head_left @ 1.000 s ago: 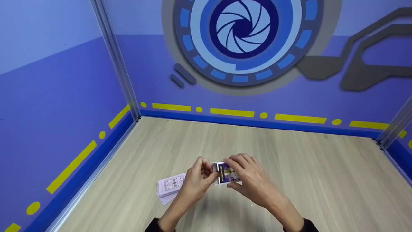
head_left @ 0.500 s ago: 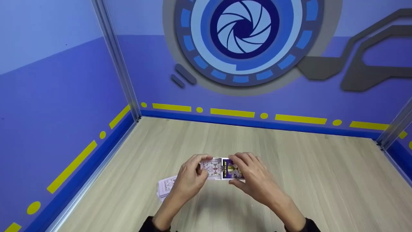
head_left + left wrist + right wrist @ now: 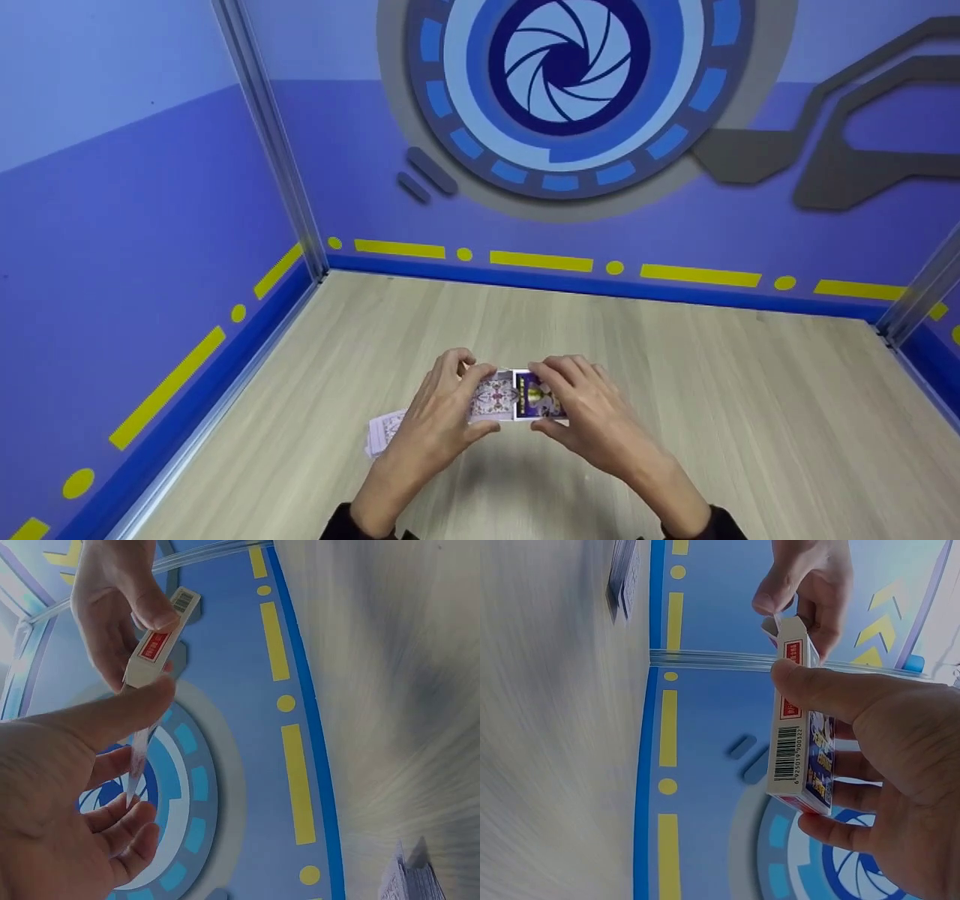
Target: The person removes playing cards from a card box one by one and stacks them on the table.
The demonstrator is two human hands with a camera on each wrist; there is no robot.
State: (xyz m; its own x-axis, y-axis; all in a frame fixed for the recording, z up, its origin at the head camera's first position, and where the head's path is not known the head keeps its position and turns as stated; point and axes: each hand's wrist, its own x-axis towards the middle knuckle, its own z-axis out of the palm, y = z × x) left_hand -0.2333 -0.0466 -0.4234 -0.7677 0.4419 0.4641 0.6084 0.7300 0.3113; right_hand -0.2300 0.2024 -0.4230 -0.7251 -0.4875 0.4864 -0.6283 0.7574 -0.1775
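Observation:
My right hand (image 3: 592, 420) holds a small card box (image 3: 534, 399) between thumb and fingers, clear of the tabletop. The box has a purple front, and a barcode shows on its white side (image 3: 786, 754) in the right wrist view. Its open end points toward my left hand (image 3: 435, 412), which pinches playing cards (image 3: 492, 396) by their edges. These pink-patterned cards stand at the box mouth and reach partly into it; how deep is hidden. Beside the left wrist, a pile of cards (image 3: 385, 430) lies on the table, partly covered by that hand.
The pale wood table (image 3: 720, 420) is bounded by a blue left wall (image 3: 135, 262) and a blue back wall (image 3: 345, 165) with a printed round emblem. A metal post (image 3: 277, 150) stands in the corner between them.
My left hand first worked at the box mouth, then brought patterned cards against it. Its thumb and fingers have since shifted to the cards' near and far edges. The right hand stays almost still.

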